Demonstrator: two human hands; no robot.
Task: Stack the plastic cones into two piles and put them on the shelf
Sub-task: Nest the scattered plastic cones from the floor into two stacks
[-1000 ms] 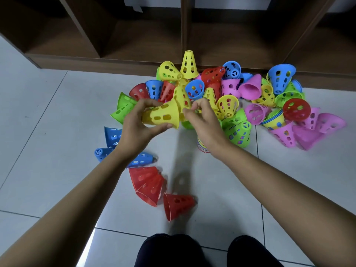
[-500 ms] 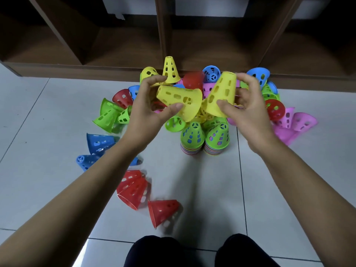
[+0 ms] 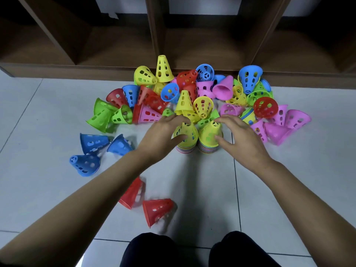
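Two piles of nested cones stand side by side on the floor, the left pile and the right pile. A yellow cone tops the left pile, and my left hand grips it between thumb and fingers. Another yellow cone tops the right pile, with my right hand gripping it the same way. Behind the piles lies a heap of loose cones in yellow, red, blue, pink and green. The brown shelf runs along the wall beyond the heap.
Three blue cones lie on their sides to the left. Two red cones lie near my knees. Upright dividers split the shelf into open compartments. Pale floor tiles surround the heap.
Both hands came down from in front of the heap. Each has set its yellow cone onto a pile, covering the green cones that topped them.
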